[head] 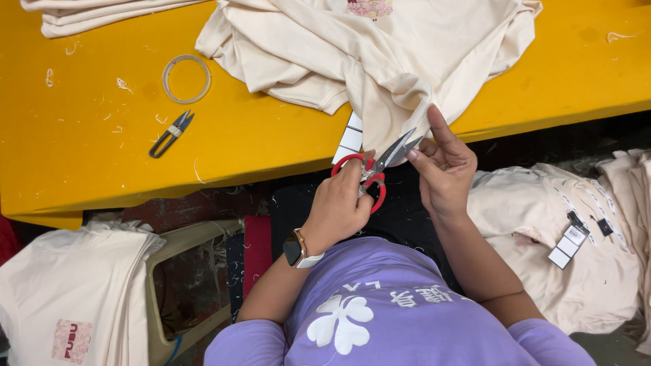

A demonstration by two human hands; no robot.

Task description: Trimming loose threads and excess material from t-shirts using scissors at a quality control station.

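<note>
My left hand (339,203), with a watch on its wrist, grips red-handled scissors (380,166) whose blades are slightly apart and point up to the right. My right hand (444,169) pinches the hanging edge of a cream garment (380,47) right at the blade tips, index finger raised. The garment lies crumpled on the yellow table (81,156) and droops over its front edge. White hang tags (350,139) dangle from it just left of the scissors.
Small thread snips (171,134) and a clear tape ring (186,78) lie on the table to the left. Folded cream garments (88,17) sit at the far left corner. A cream stack (74,291) is lower left beside a beige plastic frame (190,244); a tagged pile (542,224) is lower right.
</note>
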